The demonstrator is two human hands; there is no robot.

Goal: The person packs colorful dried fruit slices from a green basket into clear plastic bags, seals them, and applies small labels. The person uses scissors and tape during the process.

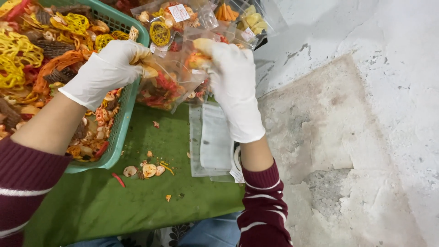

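Both my hands wear white gloves. My left hand [107,68] grips the left edge of a clear plastic bag [167,84] partly filled with red, orange and yellow snack pieces. My right hand [231,82] pinches the same bag's right top edge, and a few pieces sit by its fingers. The bag hangs between the hands, just right of a green plastic basket [123,116] heaped with mixed coloured crackers [41,50]. A stack of empty clear bags [212,142] lies on the green cloth below my right wrist.
Several filled, labelled snack bags [183,16] lie at the top behind the hands. Loose pieces [146,170] are scattered on the green cloth [137,201]. To the right is rough, cracked white concrete floor [356,128]. My knees in jeans show at the bottom edge.
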